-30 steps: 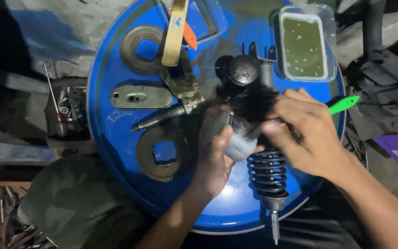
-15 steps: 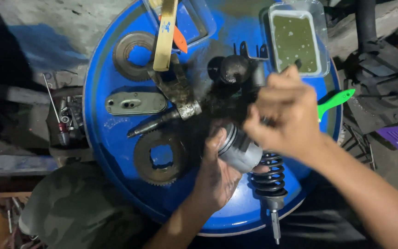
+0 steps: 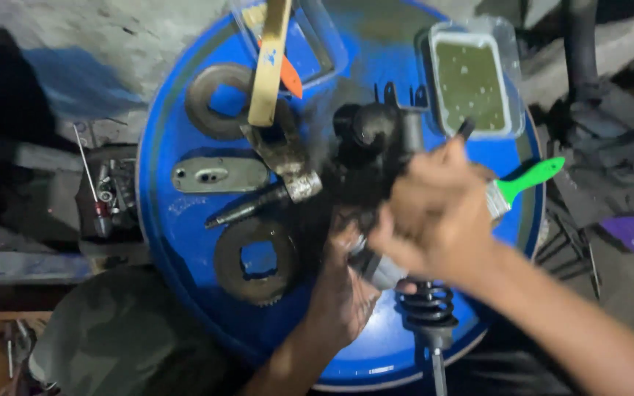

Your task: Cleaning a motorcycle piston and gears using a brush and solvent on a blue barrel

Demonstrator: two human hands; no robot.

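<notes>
Left hand [image 3: 343,290]: palm up under a grey cylindrical metal part [image 3: 379,265], fingers curled about its lower side; grip partly hidden by the other hand.
Right hand [image 3: 434,213]: closed into a fist over the upper end of the same part and the dark greasy assembly [image 3: 372,143] behind it; blurred, so what the fingers press on I cannot tell.
Grey part: lies low and right of centre on the lid of the blue drum [image 3: 185,220], just above a black coil spring [image 3: 427,304].
Spring: upright along the drum's near edge, a thin rod coming out of its lower end over the rim.
Brush: green-handled paintbrush [image 3: 526,182] just right of the right hand, bristles hidden behind the knuckles.
Tray: clear plastic tray of murky green liquid [image 3: 471,81] at far right of the lid.
Left of hands: toothed ring with square hole [image 3: 254,260], flat grey plate [image 3: 218,174], dark ring [image 3: 218,99], short shaft [image 3: 258,205].
Far edge: wooden handle [image 3: 271,59] lying across an orange piece [image 3: 291,77].
Obstruction: right forearm crosses the lower right corner and covers the drum's rim there.
</notes>
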